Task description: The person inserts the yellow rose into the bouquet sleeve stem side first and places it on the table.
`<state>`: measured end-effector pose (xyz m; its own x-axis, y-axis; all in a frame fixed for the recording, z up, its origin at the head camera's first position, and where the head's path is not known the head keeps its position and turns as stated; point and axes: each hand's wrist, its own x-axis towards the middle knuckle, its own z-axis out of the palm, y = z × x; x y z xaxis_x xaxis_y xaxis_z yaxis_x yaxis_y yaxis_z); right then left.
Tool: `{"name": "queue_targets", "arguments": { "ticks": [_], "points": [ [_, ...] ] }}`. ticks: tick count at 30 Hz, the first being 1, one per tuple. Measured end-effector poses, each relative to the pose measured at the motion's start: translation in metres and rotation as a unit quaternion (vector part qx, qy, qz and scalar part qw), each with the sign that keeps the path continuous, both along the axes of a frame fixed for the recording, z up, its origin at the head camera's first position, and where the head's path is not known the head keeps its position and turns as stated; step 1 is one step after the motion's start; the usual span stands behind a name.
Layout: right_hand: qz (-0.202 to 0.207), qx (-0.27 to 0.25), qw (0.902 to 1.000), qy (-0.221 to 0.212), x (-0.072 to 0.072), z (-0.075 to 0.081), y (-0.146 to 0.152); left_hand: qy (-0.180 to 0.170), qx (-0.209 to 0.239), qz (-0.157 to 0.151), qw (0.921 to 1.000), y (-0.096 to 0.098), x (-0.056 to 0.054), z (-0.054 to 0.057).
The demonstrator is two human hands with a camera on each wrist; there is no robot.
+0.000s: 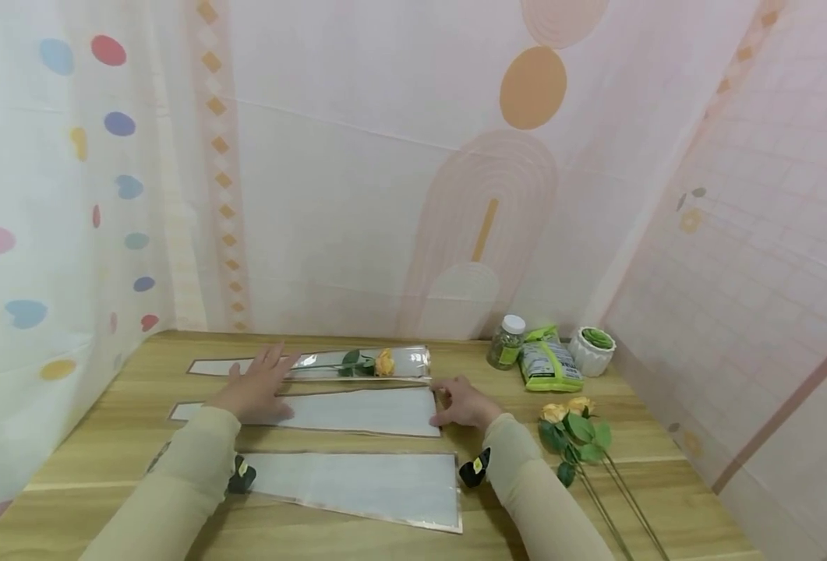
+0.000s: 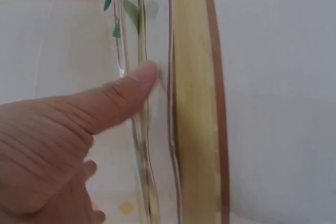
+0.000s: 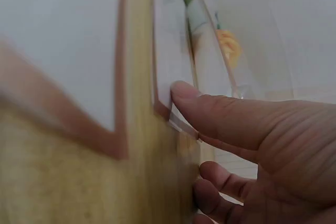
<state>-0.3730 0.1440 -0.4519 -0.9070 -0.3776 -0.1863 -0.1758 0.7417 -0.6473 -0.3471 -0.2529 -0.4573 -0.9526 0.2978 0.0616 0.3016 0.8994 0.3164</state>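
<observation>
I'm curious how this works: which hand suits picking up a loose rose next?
Probably the right hand: the two loose yellow roses lie to its right, while the left hand is farther away.

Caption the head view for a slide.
Left hand and right hand at the middle wrapper, one yellow rose along the farthest wrapper, two roses beside the right forearm.

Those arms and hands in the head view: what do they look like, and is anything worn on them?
They are a person's. The left sleeve and right sleeve are long, plain and pale cream. A small black wrist camera with a yellow marking shows by each wrist, left and right. The left hand and right hand wear no gloves.
</observation>
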Motion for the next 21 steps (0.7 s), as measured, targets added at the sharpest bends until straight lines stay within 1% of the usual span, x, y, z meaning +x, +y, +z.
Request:
{"name": "queue_targets", "arguments": {
  "ticks": [2,4,7,9,12,14,18,21],
  "points": [
    [0.007,0.016,0.9998,0.004,0.004,0.001,0.002,-0.008,-0.019,0.001,0.9998,0.002,0.005,0.003],
    [0.014,0.020,0.9997,0.004,0.007,0.001,0.004,-0.023,-0.035,0.007,0.9991,0.002,0.012,0.006],
    [0.030,0.027,0.9991,0.012,0.010,0.000,0.007,-0.049,-0.044,0.018,0.9977,0.004,0.022,0.012],
    [0.046,0.028,0.9982,0.025,0.011,-0.002,0.008,-0.058,-0.051,0.021,0.9968,0.004,0.026,0.013],
    [0.065,0.022,0.9962,0.055,0.010,-0.005,0.007,-0.059,-0.055,0.024,0.9965,0.004,0.027,0.014],
    [0.068,0.011,0.9955,0.065,0.009,-0.006,0.007,-0.055,-0.052,0.026,0.9968,0.005,0.026,0.012],
    [0.068,-0.005,0.9943,0.082,0.008,-0.008,0.008,-0.049,-0.034,0.032,0.9977,0.006,0.025,0.009],
    [0.072,-0.013,0.9928,0.095,0.007,-0.009,0.008,-0.058,-0.020,0.039,0.9973,0.005,0.026,0.008]
  ]
}}
